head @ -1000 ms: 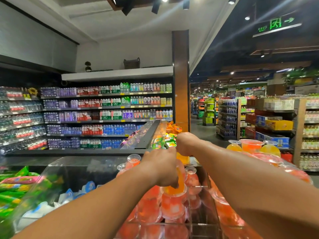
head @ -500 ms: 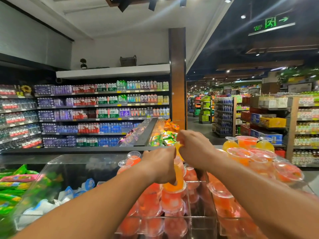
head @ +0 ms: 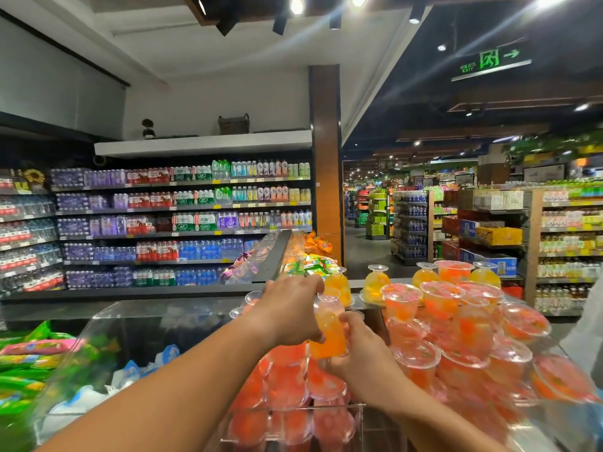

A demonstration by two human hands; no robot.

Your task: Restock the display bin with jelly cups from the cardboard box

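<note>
Both hands meet over a clear bin (head: 293,411) of red jelly cups (head: 287,384) in the near middle of the scene. The right hand (head: 360,352) curls its fingers around the lower part of an orange cup (head: 328,334), held upside down with its narrow base upward. The left hand (head: 290,311) reaches in from the left, its back to the camera, fingers bent and resting against the same cup's upper part; whether they truly grip it cannot be told. Right of the bin, more red cups (head: 456,331) lie heaped in a pile, with yellow cups (head: 377,283) standing at its far edge. Green snack packs (head: 19,380) fill the near left. Drink shelves (head: 182,223) line the far wall.
</note>
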